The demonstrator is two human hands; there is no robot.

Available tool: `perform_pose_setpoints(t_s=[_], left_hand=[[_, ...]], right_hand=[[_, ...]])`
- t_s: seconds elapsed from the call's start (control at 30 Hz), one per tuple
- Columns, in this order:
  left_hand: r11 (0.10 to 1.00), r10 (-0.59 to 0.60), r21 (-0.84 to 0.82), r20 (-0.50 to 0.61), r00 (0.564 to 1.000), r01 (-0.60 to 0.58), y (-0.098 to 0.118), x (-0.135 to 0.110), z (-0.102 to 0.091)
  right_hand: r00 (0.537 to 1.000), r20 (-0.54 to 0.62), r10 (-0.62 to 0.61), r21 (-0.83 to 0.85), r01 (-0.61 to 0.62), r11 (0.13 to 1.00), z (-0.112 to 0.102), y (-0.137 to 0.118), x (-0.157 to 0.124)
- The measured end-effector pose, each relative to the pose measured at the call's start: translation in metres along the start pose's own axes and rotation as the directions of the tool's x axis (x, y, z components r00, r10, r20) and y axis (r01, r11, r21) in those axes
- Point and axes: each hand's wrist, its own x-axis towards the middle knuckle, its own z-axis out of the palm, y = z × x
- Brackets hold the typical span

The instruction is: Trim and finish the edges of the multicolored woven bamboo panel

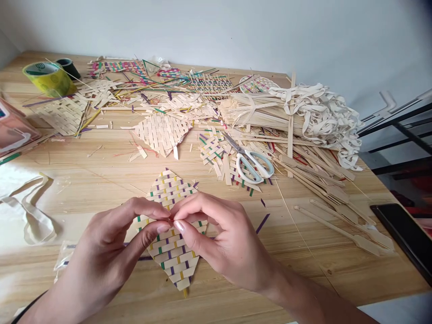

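My left hand [111, 245] and my right hand [226, 234] meet above a woven piece of bamboo strips [175, 256]. Both are closed in a pinch, thumb against forefinger, with the fingertips almost touching. A tiny reddish bit shows between them, too small to name. The woven piece lies on the table beneath, roughly leaf-shaped, pale with purple, green and yellow strips worked through. Its middle is partly hidden by my fingers. A purple strip [263, 222] lies on the wood to the right of my right hand.
White-handled scissors [251, 162] rest on woven scraps. Behind are a plain woven piece [164, 132], a bundle of strips [253, 110] and white cloth tape [324, 112]. Wooden handles [351, 231] and a phone [401, 238] lie right; yellow tape [50, 81] stands back left.
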Motion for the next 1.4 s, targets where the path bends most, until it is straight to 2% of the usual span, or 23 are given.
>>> perform_pose_setpoints(t_s=[1.03, 1.4], left_hand=[[1.0, 0.01, 0.014, -0.004, 1.0, -0.01, -0.0001, 0.0001, -0.0003], [0.999, -0.003, 0.039, 0.031, 1.0, 0.002, 0.0003, -0.0024, -0.0004]], right_hand=[[1.0, 0.006, -0.002, -0.009, 0.002, 1.0, -0.0005, -0.0008, 0.0003], [1.0, 0.005, -0.022, -0.024, 0.022, 0.999, -0.0005, 0.0, 0.0005]])
